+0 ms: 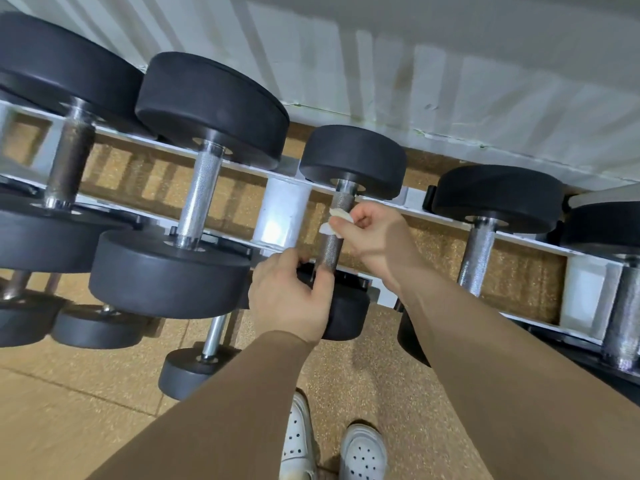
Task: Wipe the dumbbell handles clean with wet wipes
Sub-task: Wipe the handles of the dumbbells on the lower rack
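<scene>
Standing at the white rack, looking down. The small dumbbell I'm working on lies across the rack's rails, far head toward the wall, near head toward me.

Right hand: fingers curled, pinching a bunched white wet wipe between thumb and fingertips. The wipe is pressed against the knurled metal handle, on its upper half, just below the far head. The lower half of the handle shows bare.

Left hand: clamped on the near head of the same dumbbell, fingers curled over its top edge, thumb lying right at the foot of the handle. Most of that head is hidden under my hand.

Neighbours: a larger dumbbell just to the left on the same rails, another dumbbell further right, both apart from mine. Smaller ones sit on a lower level at left.

Brown sleeves cover both forearms. My white perforated shoes stand on the speckled tan floor below the rack
</scene>
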Demonstrator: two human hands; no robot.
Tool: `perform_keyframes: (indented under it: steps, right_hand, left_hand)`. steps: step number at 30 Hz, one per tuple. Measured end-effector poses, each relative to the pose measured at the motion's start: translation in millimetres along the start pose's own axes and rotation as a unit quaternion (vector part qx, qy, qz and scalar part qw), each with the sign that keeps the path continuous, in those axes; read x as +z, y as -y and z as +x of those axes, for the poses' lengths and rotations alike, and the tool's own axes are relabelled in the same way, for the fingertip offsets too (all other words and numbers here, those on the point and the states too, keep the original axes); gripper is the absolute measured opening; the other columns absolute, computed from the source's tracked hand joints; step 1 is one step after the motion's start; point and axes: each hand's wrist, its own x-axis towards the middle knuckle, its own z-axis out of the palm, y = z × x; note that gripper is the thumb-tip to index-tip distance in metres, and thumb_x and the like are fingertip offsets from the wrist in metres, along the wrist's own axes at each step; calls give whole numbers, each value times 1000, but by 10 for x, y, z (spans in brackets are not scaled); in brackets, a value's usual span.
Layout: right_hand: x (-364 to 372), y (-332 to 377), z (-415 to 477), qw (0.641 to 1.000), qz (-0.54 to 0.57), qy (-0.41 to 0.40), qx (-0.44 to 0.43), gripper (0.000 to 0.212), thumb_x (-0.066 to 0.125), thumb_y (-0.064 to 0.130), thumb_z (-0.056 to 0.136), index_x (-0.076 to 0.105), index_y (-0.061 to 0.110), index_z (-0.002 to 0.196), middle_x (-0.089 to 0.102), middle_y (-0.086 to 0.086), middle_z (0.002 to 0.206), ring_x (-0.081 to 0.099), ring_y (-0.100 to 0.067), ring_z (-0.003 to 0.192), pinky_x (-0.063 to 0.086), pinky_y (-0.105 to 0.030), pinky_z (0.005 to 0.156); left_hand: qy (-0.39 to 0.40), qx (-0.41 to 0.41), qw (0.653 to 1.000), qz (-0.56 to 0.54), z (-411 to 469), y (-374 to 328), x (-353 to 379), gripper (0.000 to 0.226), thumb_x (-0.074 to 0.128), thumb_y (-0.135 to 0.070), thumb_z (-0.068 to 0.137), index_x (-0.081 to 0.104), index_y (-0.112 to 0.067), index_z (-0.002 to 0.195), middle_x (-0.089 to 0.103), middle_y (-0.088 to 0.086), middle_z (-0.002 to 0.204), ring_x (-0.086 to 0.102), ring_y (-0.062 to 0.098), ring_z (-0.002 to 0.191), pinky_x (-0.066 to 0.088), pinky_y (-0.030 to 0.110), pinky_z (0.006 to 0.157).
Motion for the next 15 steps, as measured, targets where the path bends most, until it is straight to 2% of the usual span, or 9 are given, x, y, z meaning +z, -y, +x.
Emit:
perform_keyframes:
  steps: [2,4,6,8,10,12,14,15]
  right_hand:
    - [23,-53,42,999,13,-32,-7,32,75,18,80,50,19,61,43,11,50,37,-9,48,31,-26,50]
    - [19,-82,21,999,26,-36,-12,28,74,13,79,52,18,61,47,6,55,40,-12,53,33,-27,53]
    - [-22,-87,-64,998,59,-14,-4,17,74,15,83,62,15,70,58,1,63,49,-12,57,40,-27,56]
    - [-79,-82,-176,993,112,27,30,9,72,21,90,72,13,87,64,-2,70,50,-8,53,42,-23,52]
    - [-139,-103,-247,988,133,55,53,13,70,29,92,77,18,95,65,0,71,47,-5,49,41,-23,51]
    - [-156,-109,-254,992,100,73,36,16,70,32,93,79,20,96,67,4,70,49,-1,48,45,-25,55]
    - [-113,-61,-229,993,78,85,-3,17,69,28,93,79,14,95,69,-8,81,58,-5,56,50,-20,62]
    - [-75,-42,-194,993,84,78,-17,15,70,25,93,78,13,95,69,-15,86,60,-11,62,51,-22,65]
  left_hand:
    - [-2,-3,1000,1,3,7,17,45,46,-54,78,68,-18,92,66,-1,89,60,27,95,50,45,84]
    - [-6,-4,1000,8,-5,2,21,46,45,-55,78,68,-18,92,66,0,90,60,27,96,50,45,85]
    - [-9,-4,1000,11,-12,-11,18,47,44,-56,77,68,-18,93,66,-1,91,59,27,96,49,45,85]
    - [-11,-3,1000,10,-11,-10,19,47,45,-56,77,68,-18,93,66,-1,91,59,27,97,49,45,86]
    - [-10,-5,1000,7,-3,9,31,45,46,-56,77,68,-20,92,66,-2,90,60,27,97,50,45,86]
    - [-9,-9,1000,4,4,26,36,43,46,-55,77,67,-21,92,66,-2,91,60,27,97,50,45,87]
    - [-10,-9,1000,4,1,31,37,43,46,-56,77,67,-21,93,66,-3,91,60,26,97,50,45,87]
    - [-11,-8,1000,5,-3,28,35,44,45,-56,77,67,-21,93,66,-3,91,60,26,97,50,45,87]
